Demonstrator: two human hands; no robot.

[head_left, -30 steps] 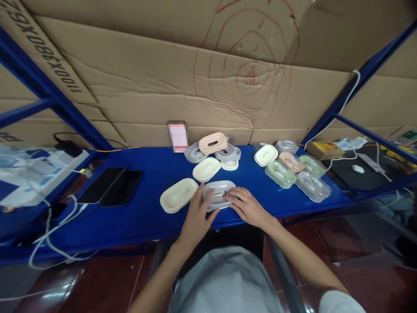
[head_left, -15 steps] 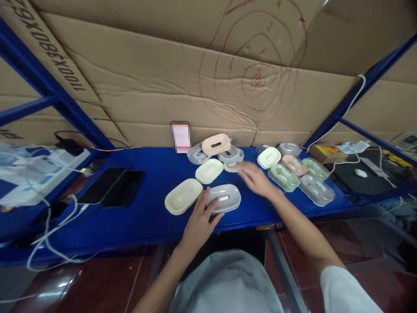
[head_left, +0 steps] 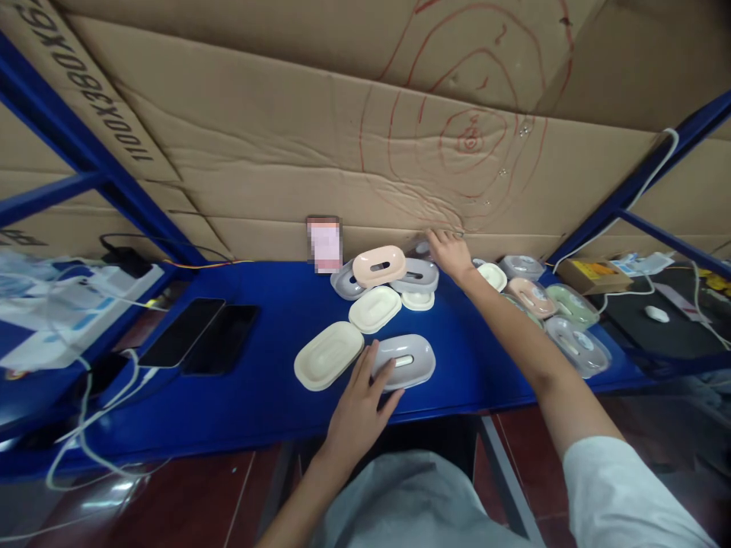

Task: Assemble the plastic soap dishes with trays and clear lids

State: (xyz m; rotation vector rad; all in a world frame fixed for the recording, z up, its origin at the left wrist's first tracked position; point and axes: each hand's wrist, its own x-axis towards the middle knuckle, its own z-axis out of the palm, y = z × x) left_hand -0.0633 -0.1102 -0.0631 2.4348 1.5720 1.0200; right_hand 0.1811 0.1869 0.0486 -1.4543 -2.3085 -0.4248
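My left hand (head_left: 361,407) lies with fingers spread over the left end of a grey oval soap dish (head_left: 419,364), whose middle slot shows a whitish piece. Left of it is a cream oval tray (head_left: 328,356), with a second cream tray (head_left: 375,309) behind. At the back, my right hand (head_left: 450,251) has its fingers bent around the edge of a clear plastic cover (head_left: 421,249); the fingertips are partly hidden. Beside that cover, a peach soap dish top (head_left: 394,259) rests across two grey dishes (head_left: 419,275). A small cream tray (head_left: 418,301) sits just in front.
Several covered soap dishes (head_left: 576,346) in grey, green and peach stand at the right, partly behind my right forearm. A phone (head_left: 324,243) leans on the cardboard wall (head_left: 256,152). Two dark phones (head_left: 183,332) and white cables (head_left: 85,411) lie left. Blue frame posts (head_left: 656,186) flank the table.
My right hand has moved from beside the small cream tray back to the clear cover near the wall. My left hand stays on the grey dish. The view has shifted slightly.
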